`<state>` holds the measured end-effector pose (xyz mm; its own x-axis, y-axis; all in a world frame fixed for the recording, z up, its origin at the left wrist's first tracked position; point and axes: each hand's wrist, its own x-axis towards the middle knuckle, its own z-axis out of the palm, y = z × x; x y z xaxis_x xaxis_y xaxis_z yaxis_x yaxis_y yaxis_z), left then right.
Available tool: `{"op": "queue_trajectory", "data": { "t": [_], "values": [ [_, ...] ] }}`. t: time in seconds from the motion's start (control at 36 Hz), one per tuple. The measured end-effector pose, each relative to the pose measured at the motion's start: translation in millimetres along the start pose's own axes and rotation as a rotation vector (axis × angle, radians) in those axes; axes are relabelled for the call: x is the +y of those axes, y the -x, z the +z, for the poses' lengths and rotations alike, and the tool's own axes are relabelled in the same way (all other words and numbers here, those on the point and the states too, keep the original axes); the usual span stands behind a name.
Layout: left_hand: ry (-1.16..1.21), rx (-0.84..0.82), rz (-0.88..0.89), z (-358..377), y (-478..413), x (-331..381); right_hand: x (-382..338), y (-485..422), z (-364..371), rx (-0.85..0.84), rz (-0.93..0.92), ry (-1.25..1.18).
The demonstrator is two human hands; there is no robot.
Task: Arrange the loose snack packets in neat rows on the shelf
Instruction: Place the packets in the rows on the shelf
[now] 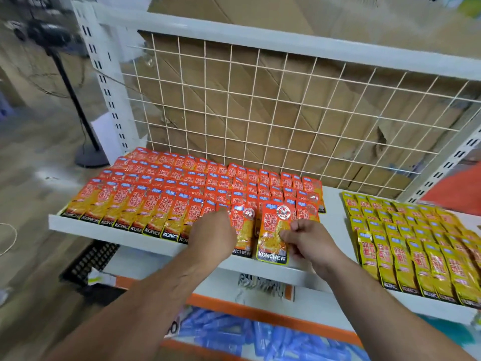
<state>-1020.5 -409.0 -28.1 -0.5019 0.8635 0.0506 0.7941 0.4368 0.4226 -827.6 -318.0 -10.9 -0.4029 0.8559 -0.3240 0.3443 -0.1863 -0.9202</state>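
Two bare hands work the front edge of a white metal shelf point(117, 230), reaching over a lower tier of blue packets point(234, 334). The right hand point(309, 241) pinches a loose red-and-orange foil snack packet point(270, 238) by its right edge, the packet's foot at the shelf lip, just right of the front row's last packet point(243, 230). The left hand point(212, 234) lies knuckles-up on that row; its fingers are hidden, so whether it grips or only presses cannot be told. The step in hand looks like extending the front row rightward. The next move probably calls for laying the packet flat, overlapped and square with its neighbour. Behind, rows of matching red packets point(182, 183) fill the left of the shelf, and yellow packets point(416, 243) sit well apart at right. Farther back stands a white wire grid point(260, 100) against brown cardboard point(260, 22).
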Motion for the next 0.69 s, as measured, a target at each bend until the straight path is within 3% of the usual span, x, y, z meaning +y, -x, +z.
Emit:
{"op": "queue_trajectory", "data": {
  "t": [0.17, 0.42, 0.69],
  "values": [
    [-0.083, 0.209, 0.205, -4, -1, -4, -6, -14, 9, 0.048, 0.028, 0.061],
    [-0.125, 0.107, 0.237, -12, 0, -14, -5, -20, 40, 0.014, 0.084, 0.214],
    [-0.127, 0.059, 0.243, -4, 4, -16, -4, -29, 46, 0.134, -0.07, 0.783]
  ]
}}
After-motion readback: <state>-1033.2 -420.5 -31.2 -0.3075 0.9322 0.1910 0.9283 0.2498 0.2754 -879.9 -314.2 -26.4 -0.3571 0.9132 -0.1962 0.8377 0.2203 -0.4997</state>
